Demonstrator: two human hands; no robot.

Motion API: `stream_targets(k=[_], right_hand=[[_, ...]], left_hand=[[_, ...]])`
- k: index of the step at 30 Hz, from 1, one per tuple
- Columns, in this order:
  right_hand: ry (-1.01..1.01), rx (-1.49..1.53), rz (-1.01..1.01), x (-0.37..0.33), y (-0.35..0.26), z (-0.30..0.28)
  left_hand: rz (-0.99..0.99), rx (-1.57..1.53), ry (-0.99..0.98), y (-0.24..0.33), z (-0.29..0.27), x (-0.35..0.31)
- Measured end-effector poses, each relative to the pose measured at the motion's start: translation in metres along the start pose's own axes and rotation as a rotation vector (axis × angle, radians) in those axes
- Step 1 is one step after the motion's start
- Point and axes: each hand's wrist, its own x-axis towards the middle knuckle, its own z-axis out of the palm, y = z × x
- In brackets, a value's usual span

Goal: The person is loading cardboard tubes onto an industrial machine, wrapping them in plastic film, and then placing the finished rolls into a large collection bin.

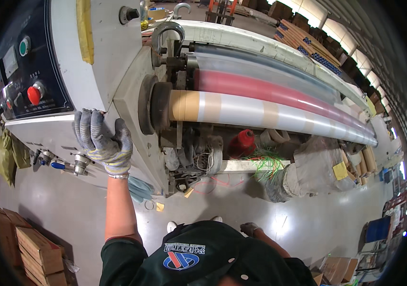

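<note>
My left hand point(104, 143), in a grey knitted work glove with yellow stripes, rests against the lower corner of the white machine cabinet point(106, 62). Its fingers are stretched out and hold nothing. Above and left of it is the black control panel point(27, 71), with a red knob point(35, 94) and a green button point(24, 46). To the right, a long roll point(260, 113) with white and tan bands sits in a dark round chuck point(160, 106). A red roller point(260, 90) lies behind it. My right hand point(249, 229) hangs low beside my body, apart from the machine; its fingers are too small to make out.
Under the rollers are a red cone of thread point(242, 143), tangled green strands point(268, 163) and a plastic-wrapped bundle point(318, 159). Valves point(80, 163) stick out below the cabinet. Cardboard boxes point(39, 248) are stacked at lower left. Long tubes point(303, 43) lie at the back right.
</note>
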Motion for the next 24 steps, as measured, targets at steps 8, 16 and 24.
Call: stream_targets(k=[8,16,24], right_hand=[[-0.074,-0.224,-0.366,0.062,0.046,0.014],[-0.055,0.042,-0.135,0.035,-0.011,0.023],[-0.136,-0.568,-0.407,0.032,0.002,0.015]], left_hand=[[-0.023,-0.028,-0.014,0.003,0.002,-0.001],[-0.029,-0.042,-0.029,-0.001,-0.001,0.000],[-0.034,-0.055,-0.037,-0.007,-0.004,0.000]])
